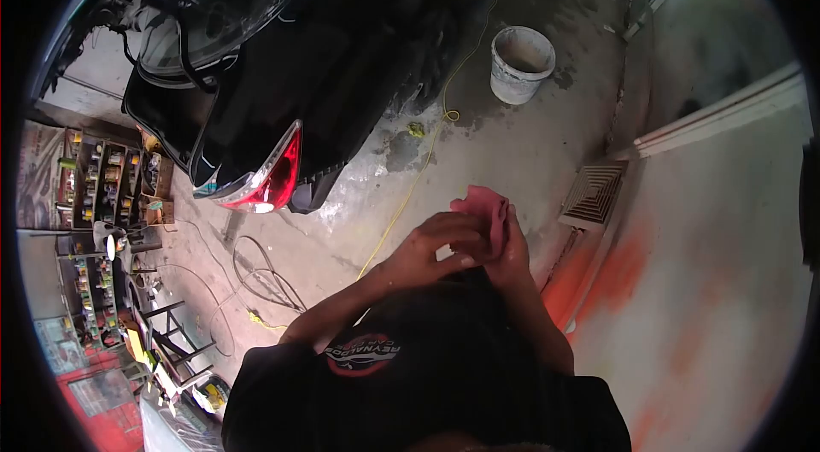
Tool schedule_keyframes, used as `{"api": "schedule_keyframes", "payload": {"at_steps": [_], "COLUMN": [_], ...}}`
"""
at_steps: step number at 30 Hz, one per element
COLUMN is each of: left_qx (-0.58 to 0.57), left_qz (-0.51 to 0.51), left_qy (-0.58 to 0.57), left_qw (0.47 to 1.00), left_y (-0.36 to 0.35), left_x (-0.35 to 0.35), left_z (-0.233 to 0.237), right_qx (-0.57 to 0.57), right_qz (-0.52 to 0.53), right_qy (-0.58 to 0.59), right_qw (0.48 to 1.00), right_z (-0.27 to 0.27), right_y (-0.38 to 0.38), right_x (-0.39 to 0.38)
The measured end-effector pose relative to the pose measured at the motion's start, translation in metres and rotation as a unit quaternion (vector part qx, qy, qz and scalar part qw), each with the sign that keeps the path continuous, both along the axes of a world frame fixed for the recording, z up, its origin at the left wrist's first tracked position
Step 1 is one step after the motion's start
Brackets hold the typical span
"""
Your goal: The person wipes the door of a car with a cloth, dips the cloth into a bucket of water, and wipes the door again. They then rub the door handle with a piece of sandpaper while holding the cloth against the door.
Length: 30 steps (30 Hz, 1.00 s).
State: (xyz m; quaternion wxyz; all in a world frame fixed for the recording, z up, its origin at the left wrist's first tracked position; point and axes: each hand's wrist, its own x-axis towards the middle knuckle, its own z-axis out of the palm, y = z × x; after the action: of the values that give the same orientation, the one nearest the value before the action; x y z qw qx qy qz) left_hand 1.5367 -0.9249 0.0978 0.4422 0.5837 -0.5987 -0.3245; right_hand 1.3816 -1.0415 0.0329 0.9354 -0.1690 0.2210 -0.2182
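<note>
A folded pink cloth (485,206) is held up in front of my chest, between both hands. My right hand (511,254) wraps around its right side and lower part. From the left, the curled fingers of my left hand (437,243) press against the cloth's near face. The left thumb reaches toward the right palm, leaving a small gap below the fingers. Part of the cloth is hidden behind the fingers. Ahead and to the left stands a black car (290,85) with its rear lid raised and a red and clear tail light (286,170).
A whitish bucket (511,86) stands on the concrete floor ahead. A yellow cord (410,196) crosses the floor, and a dark hose (256,268) lies coiled left. Shelves (107,174) of cans line the far left. On the right are a wall (700,255) and a vent grille (593,192).
</note>
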Motion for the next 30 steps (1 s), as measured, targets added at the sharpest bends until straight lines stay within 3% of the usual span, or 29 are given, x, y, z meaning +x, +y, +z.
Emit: {"api": "schedule_keyframes", "payload": {"at_steps": [4, 7, 12, 16, 18, 20, 24, 27, 30], "left_qx": [0.023, 0.063, 0.154, 0.218, 0.246, 0.262, 0.257, 0.281, 0.314], "left_qz": [0.163, 0.238, 0.209, 0.186, 0.155, 0.144, 0.187, 0.237, 0.272], "left_qy": [-0.035, -0.095, -0.209, -0.124, -0.161, -0.163, -0.121, -0.081, -0.073], "left_qw": [0.986, 0.965, 0.943, 0.95, 0.943, 0.94, 0.94, 0.926, 0.907], "left_y": [-0.053, -0.084, -0.11, -0.135, -0.139, -0.153, -0.2, -0.232, -0.241], "left_x": [0.045, 0.082, 0.133, 0.17, 0.197, 0.223, 0.28, 0.315, 0.332], "left_z": [-0.001, -0.023, -0.106, -0.18, -0.234, -0.245, -0.232, -0.217, -0.219], "right_qx": [0.027, 0.049, 0.089, 0.062, 0.057, 0.069, 0.004, -0.099, -0.345], "right_qz": [0.016, -0.073, -0.037, 0.003, 0.0, -0.007, 0.009, -0.064, -0.137], "right_qy": [0.029, 0.061, 0.029, 0.076, 0.06, 0.023, -0.075, 0.014, 0.038], "right_qw": [0.999, 0.994, 0.995, 0.995, 0.997, 0.997, 0.997, 0.993, 0.928], "right_z": [0.0, -0.022, -0.03, -0.045, -0.048, -0.042, -0.026, 0.004, -0.003], "right_y": [-0.09, -0.145, -0.225, -0.282, -0.316, -0.346, -0.406, -0.441, -0.472], "right_x": [0.022, 0.05, 0.109, 0.174, 0.214, 0.252, 0.342, 0.427, 0.51]}}
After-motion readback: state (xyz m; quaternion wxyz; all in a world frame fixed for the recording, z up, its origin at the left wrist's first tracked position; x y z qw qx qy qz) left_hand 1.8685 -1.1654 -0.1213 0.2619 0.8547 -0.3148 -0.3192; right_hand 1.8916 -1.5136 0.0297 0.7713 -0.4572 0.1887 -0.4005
